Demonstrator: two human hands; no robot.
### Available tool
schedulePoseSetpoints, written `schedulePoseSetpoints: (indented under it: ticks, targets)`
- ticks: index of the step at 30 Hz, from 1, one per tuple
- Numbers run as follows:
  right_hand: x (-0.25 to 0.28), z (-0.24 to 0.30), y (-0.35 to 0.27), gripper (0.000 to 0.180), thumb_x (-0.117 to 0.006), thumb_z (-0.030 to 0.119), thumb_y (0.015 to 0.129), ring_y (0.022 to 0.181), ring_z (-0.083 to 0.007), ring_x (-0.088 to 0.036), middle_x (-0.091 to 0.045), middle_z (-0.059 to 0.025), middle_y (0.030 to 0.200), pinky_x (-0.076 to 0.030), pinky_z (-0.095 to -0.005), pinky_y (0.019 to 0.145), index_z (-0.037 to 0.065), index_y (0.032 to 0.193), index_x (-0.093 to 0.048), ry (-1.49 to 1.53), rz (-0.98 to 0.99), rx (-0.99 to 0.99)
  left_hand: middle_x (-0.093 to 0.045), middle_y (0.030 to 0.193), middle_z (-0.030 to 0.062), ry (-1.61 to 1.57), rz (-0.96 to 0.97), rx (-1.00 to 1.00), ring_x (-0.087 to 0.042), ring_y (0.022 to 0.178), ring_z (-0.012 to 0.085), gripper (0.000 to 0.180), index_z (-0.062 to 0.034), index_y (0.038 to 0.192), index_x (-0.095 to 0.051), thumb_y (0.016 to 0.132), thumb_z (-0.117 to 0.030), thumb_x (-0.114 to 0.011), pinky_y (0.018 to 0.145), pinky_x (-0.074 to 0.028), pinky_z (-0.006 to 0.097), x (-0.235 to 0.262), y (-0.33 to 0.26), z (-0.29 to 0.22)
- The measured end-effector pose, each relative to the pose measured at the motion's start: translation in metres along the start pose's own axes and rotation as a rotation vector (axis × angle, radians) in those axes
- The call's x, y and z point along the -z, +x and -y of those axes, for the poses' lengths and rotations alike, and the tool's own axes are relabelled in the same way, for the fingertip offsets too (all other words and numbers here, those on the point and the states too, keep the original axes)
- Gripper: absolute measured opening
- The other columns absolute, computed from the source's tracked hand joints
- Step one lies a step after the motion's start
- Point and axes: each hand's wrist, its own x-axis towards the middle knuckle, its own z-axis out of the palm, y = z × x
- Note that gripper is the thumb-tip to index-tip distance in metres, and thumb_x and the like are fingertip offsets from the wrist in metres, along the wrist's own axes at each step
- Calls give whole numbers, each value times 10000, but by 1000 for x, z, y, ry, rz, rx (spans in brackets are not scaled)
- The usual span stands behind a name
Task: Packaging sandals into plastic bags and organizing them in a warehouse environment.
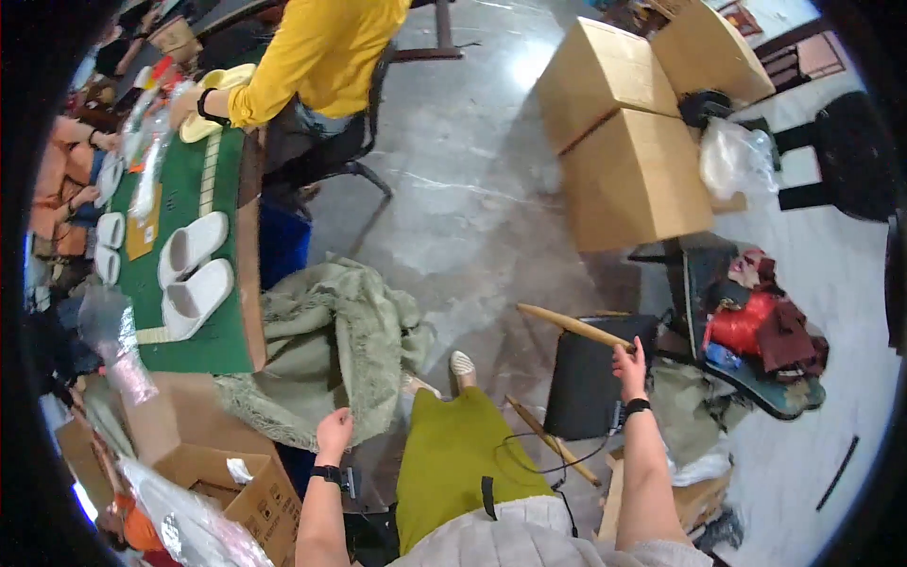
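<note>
My left hand (333, 433) is closed at the lower edge of a large, crumpled grey-green cloth (364, 354) with frayed edges, seeming to pinch it. The cloth hangs in folds beside a green-topped table. On the other side, my right hand (629, 367) has its fingers around the near end of a tapered wooden rod (572, 325), which points away to the left. Under that rod is a black padded panel, like a chair seat (593, 387); whether the two are joined I cannot tell. Another wooden rod (557, 442) slants low beside the panel.
White slippers (198, 293) stand on the green table (170, 357) at left, where a person in yellow (331, 57) works. An open carton (222, 477) sits nearer. Large cardboard boxes (638, 180) stand far right, above a chair piled with coloured cloth (770, 331).
</note>
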Motion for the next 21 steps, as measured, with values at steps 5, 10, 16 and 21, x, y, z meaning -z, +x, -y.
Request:
schedulePoseSetpoints:
  ticks: [5, 10, 16, 21]
  targets:
    - [-2, -18, 40, 196, -705, 197, 941, 595, -65, -521, -584, 23, 762, -405, -216, 519, 42, 1060, -721, -6, -72, 131, -724, 911, 151, 27, -82, -77, -689, 881, 362, 302, -149, 1104, -732, 860, -311, -656, 792, -550, 462, 0, -21, -13]
    - [-42, -3, 33, 232, -713, 204, 934, 590, -64, -527, -576, 22, 715, -413, -222, 530, 10, 1061, -719, -100, 2, 230, -732, 901, 148, 3, -81, -108, -696, 844, 346, 314, -106, 1122, -726, 879, -291, -653, 761, -557, 438, 6, -35, -12]
    - [-162, 32, 33, 212, -723, 198, 920, 632, -61, -547, -624, 21, 745, -433, -223, 564, 4, 1001, -747, -101, 42, 420, -711, 822, 160, -164, -118, -233, -679, 769, 371, 278, -147, 1102, -737, 871, -280, -657, 721, -553, 478, 9, -30, -15]
    - [-305, 79, 3, 299, -734, 271, 898, 725, -78, -612, -693, -7, 797, -499, -270, 687, -1, 1022, -740, -169, 22, 500, -703, 793, 155, -223, -184, -241, -677, 751, 364, 261, -149, 1100, -736, 888, -270, -646, 693, -545, 475, 17, -40, -15]
